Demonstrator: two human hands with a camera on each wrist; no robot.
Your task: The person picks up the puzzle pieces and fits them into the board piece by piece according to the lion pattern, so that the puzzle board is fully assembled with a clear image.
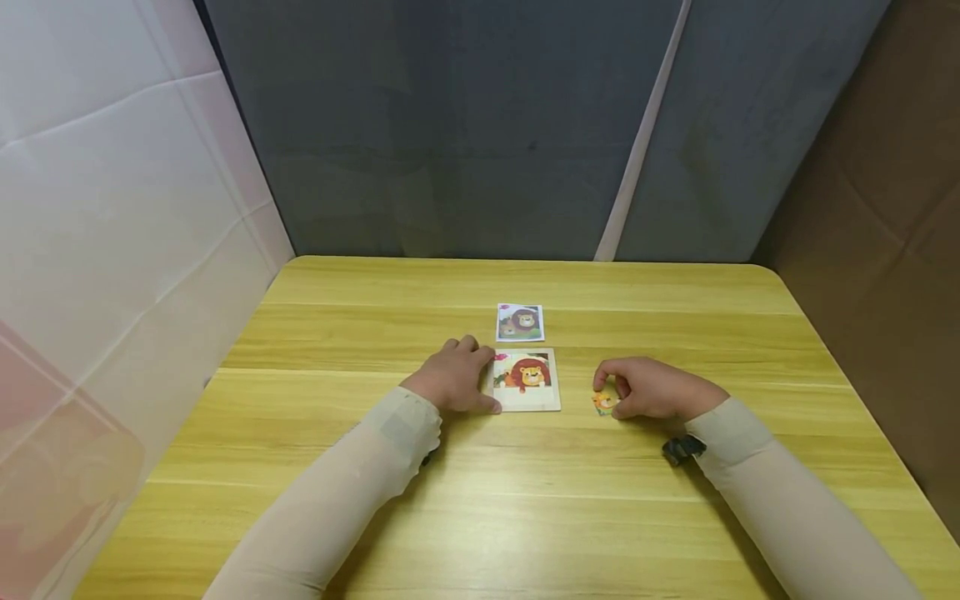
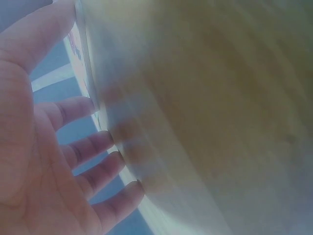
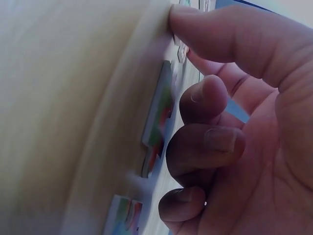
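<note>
left hand (image 1: 453, 377) flat, steadying puzzle tray (image 1: 525, 382) (no legible writing) | right hand (image 1: 651, 388) pinching puzzle piece (image 1: 603, 402)

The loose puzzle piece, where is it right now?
In the head view the puzzle piece lies on the table, under the right hand, right of the lion puzzle board.

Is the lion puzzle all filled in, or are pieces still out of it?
Not filled in. The puzzle board shows the lion on top but a bare white strip below, and loose pieces lie on the table by the right hand.

Small orange puzzle piece (image 1: 603, 402) flat beside lion puzzle board (image 1: 527, 381).
</note>
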